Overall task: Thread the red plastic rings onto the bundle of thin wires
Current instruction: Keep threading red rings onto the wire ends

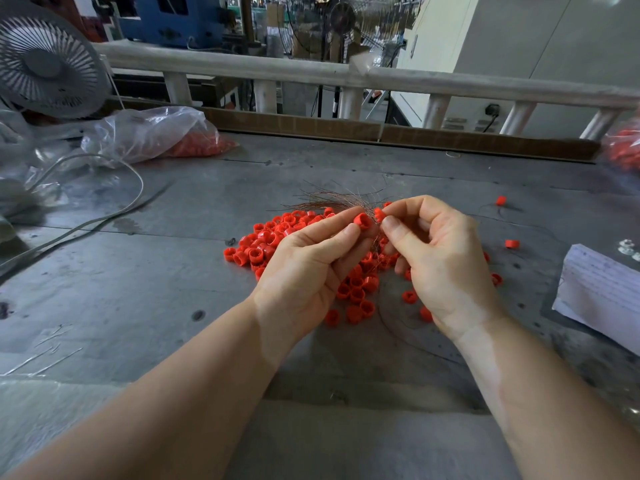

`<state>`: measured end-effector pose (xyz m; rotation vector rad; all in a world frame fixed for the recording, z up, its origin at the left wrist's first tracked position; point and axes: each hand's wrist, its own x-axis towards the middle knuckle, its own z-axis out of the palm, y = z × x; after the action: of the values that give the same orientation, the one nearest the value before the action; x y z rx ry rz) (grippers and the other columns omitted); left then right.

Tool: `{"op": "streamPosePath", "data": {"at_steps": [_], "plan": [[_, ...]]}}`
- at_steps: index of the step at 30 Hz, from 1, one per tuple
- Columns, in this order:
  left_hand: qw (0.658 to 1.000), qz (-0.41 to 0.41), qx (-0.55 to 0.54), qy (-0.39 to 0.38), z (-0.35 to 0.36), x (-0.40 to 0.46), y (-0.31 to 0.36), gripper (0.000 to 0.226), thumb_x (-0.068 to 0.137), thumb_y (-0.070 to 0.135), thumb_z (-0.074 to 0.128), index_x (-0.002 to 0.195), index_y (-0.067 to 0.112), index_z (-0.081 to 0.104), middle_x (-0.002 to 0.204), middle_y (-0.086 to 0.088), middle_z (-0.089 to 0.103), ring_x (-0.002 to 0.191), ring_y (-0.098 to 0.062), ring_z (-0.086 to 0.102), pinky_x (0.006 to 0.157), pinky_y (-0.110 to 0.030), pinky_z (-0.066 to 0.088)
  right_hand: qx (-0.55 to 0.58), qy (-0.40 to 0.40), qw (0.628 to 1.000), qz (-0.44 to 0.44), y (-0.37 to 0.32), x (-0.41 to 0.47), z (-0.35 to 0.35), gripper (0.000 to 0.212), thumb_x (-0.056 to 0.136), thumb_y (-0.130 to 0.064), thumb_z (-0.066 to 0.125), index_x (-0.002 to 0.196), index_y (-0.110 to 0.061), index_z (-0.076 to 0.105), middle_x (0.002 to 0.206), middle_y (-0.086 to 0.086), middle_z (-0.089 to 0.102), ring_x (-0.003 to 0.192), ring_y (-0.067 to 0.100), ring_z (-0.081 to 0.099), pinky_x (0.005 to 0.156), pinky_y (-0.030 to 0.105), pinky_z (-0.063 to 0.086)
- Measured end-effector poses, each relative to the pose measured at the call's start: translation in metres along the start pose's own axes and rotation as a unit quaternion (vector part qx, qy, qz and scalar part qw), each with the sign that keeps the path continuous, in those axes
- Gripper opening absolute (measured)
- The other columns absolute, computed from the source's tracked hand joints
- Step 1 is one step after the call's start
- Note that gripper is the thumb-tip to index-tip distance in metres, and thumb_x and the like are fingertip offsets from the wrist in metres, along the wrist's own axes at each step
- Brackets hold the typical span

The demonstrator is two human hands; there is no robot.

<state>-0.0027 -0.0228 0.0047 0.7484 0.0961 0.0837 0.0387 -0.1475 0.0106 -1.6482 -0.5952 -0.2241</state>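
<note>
- Left hand (304,268) pinches one ring (362,222) at its fingertips.
- Right hand (440,258) pinches a second ring (379,213) and apparently the wires (332,199).
- The wire bundle fans away and leftward from both hands.
- The left hand's ring sits just beside the bundle; loose rings (263,244) lie on the surface (173,289) beneath.

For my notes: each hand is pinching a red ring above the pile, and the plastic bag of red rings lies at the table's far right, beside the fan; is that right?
Not quite: the head view shows the plastic bag of red rings at the far left, beside the fan. The rest holds.
</note>
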Motion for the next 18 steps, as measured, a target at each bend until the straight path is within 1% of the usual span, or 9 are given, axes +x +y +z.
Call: {"op": "streamPosePath", "data": {"at_steps": [4,13,18], "plan": [[1.000,-0.006,-0.003,0.002,-0.0006,0.0006,0.0005,0.023,0.066,0.001,0.062,0.086,0.002,0.073,0.087,-0.012,0.073,0.080,-0.015,0.071,0.065,-0.017,0.056,-0.007,-0.003,1.000,-0.006,0.0005,0.0002,-0.0002,0.021,0.090,-0.006,0.059,0.080,-0.024,0.061,0.057,-0.018,0.061,0.047,-0.003,0.051,0.047,0.008,0.038],[1.000,-0.005,0.008,0.006,-0.0010,0.0007,-0.0006,0.022,0.066,0.001,0.062,0.084,0.002,0.074,0.085,-0.012,0.073,0.079,-0.014,0.071,0.065,-0.018,0.056,-0.013,-0.001,1.000,-0.011,0.0005,0.0003,-0.0005,0.021,0.089,-0.005,0.059,0.080,-0.024,0.061,0.057,-0.019,0.060,0.047,-0.003,0.052,0.049,0.008,0.038],[1.000,-0.009,0.015,0.007,-0.0010,0.0008,-0.0008,0.027,0.066,0.001,0.061,0.091,0.002,0.071,0.087,-0.011,0.073,0.079,-0.014,0.071,0.067,-0.018,0.056,-0.011,-0.002,1.000,-0.007,0.0006,0.0004,-0.0007,0.019,0.089,-0.006,0.059,0.081,-0.022,0.062,0.056,-0.019,0.060,0.047,-0.003,0.052,0.048,0.007,0.038]]}}
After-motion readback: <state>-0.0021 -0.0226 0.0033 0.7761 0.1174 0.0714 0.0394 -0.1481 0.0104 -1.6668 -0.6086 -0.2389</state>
